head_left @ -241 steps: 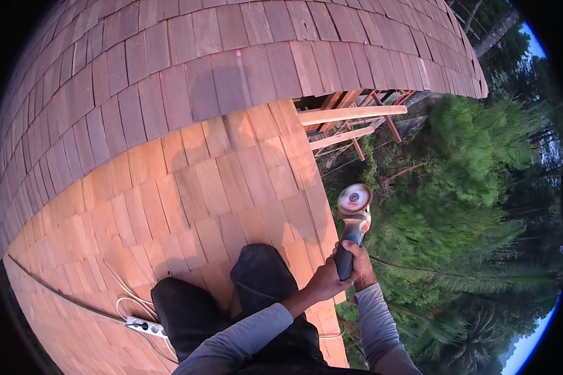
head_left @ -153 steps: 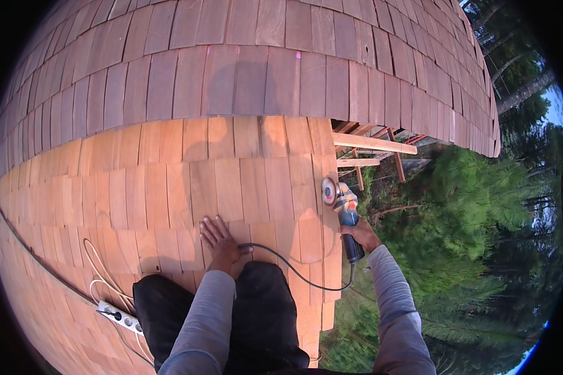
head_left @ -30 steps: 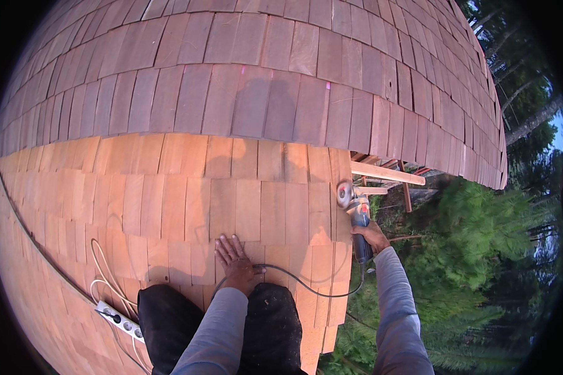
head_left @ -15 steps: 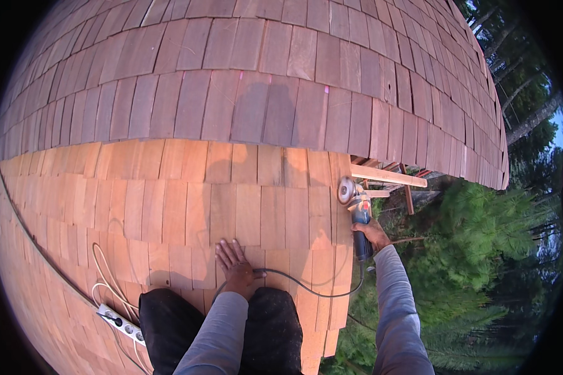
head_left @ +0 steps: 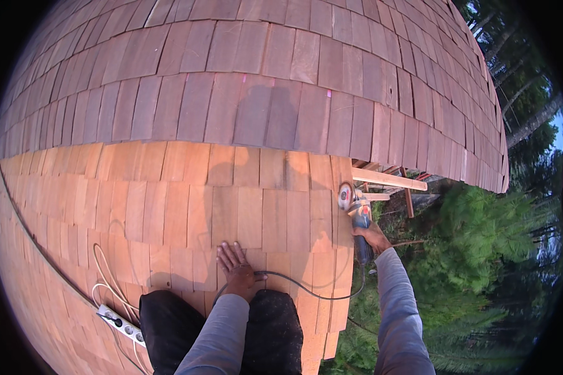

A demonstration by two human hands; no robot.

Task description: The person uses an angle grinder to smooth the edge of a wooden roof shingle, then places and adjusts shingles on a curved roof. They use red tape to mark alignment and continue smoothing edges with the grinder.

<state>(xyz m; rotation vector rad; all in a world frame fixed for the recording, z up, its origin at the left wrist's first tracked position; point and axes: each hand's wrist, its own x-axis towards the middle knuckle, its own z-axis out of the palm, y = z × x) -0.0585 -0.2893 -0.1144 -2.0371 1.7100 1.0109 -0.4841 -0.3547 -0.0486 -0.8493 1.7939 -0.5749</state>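
My right hand (head_left: 373, 237) is wrapped round the body of an angle grinder (head_left: 361, 215), held upright along the right edge of the shingled surface. The grinder's round disc (head_left: 345, 195) lies against or just over the end shingles; whether it touches I cannot tell. Flat on the wooden shingles (head_left: 281, 219), in front of my knees, rests my left hand (head_left: 236, 265) with its fingers spread. A dark power cord (head_left: 313, 291) runs from the grinder's lower end, loops across the shingles and passes by my left wrist.
A white power strip (head_left: 122, 324) with pale cable (head_left: 104, 262) lies left of my knees. A long dark strip (head_left: 44, 250) curves across the left side. Darker overlapping shingles (head_left: 269, 112) rise ahead. Beyond the right edge are wooden beams (head_left: 389, 179) and green trees (head_left: 463, 250) below.
The grinder and my right hand have shifted very slightly, with the disc a little lower. My left hand stays on the shingles. The view has moved a touch.
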